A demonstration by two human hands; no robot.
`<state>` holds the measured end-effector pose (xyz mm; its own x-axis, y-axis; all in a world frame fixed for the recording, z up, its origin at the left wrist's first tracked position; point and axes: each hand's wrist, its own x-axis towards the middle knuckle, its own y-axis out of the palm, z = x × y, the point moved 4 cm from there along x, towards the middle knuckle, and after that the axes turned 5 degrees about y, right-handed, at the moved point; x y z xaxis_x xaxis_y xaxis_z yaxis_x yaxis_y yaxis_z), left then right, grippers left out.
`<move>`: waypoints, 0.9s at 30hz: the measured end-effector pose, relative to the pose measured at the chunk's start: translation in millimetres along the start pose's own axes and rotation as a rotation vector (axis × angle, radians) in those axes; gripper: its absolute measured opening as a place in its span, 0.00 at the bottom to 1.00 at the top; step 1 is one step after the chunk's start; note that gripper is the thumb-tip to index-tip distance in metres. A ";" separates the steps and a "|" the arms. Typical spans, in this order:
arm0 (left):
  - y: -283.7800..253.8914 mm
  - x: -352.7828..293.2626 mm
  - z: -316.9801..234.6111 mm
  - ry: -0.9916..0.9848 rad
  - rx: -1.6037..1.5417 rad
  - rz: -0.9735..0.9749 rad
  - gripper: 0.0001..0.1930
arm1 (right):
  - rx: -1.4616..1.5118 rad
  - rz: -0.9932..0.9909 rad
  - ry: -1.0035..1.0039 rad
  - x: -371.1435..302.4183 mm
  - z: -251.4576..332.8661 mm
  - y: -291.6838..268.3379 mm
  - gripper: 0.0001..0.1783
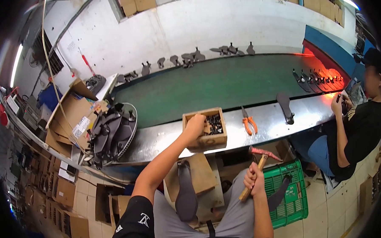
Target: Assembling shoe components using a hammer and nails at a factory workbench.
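My left hand [195, 125] reaches into a small wooden box [213, 140] on the metal edge of the bench. Its fingers are curled down beside small black parts [215, 123]; whatever they pinch is hidden. My right hand [254, 179] is wrapped round the wooden handle of a hammer [263, 155] with a worn red head, held above my right thigh. A dark grey shoe sole [186, 195] with a black piece at its narrow end stands between my knees, in front of a brown block [203, 172]. Neither hand touches the sole.
Orange-handled pliers [249, 121] and another sole [285, 107] lie on the metal edge. Beyond runs a green conveyor belt [226, 80], with soles in red light at right. A heaped round basket [132, 133] stands left, a green crate [300, 187] right. A co-worker [360, 130] sits at right.
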<state>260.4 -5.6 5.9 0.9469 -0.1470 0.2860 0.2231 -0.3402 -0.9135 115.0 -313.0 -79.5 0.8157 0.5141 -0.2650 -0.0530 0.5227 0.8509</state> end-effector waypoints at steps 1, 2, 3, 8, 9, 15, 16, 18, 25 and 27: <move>-8.4 2.5 -6.1 0.010 0.009 -0.010 0.08 | -0.073 -0.011 -0.003 -4.0 2.4 2.6 0.18; -17.8 3.7 -11.2 0.034 -0.091 -0.043 0.09 | -0.075 -0.032 0.009 -5.0 3.4 6.8 0.18; -26.7 1.5 -21.7 0.057 -0.196 -0.067 0.10 | -0.072 -0.030 0.006 -5.2 6.6 8.1 0.18; -91.7 -30.3 -78.8 -0.183 -1.064 -0.137 0.10 | -0.152 -0.076 -0.006 -3.8 7.9 15.1 0.17; -110.9 -44.3 -95.2 -0.096 -1.069 -0.194 0.11 | -0.189 -0.089 -0.011 -0.7 6.3 17.4 0.16; -176.1 -127.2 -153.8 -0.087 -1.318 -0.250 0.12 | -0.444 0.024 -0.121 -8.8 -6.4 34.3 0.12; -177.2 -137.3 -160.5 -0.106 -1.377 -0.246 0.12 | -0.519 0.042 -0.174 -12.4 -9.4 39.6 0.11; -175.1 -155.8 -168.8 -0.125 -1.444 -0.243 0.12 | -0.629 0.116 -0.248 -18.3 -11.9 48.3 0.11; -164.3 -204.7 -161.7 -0.111 -1.420 -0.360 0.09 | -0.649 0.344 -0.417 -59.9 -10.3 191.7 0.16; -163.6 -213.8 -159.9 -0.040 -1.206 -0.360 0.09 | -0.677 0.357 -0.395 -64.7 -10.4 207.8 0.16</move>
<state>-15.5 -67.0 140.5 0.8874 0.1511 0.4356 0.1365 -0.9885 0.0648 45.2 -230.6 109.8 0.8189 0.5160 0.2513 -0.5739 0.7323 0.3665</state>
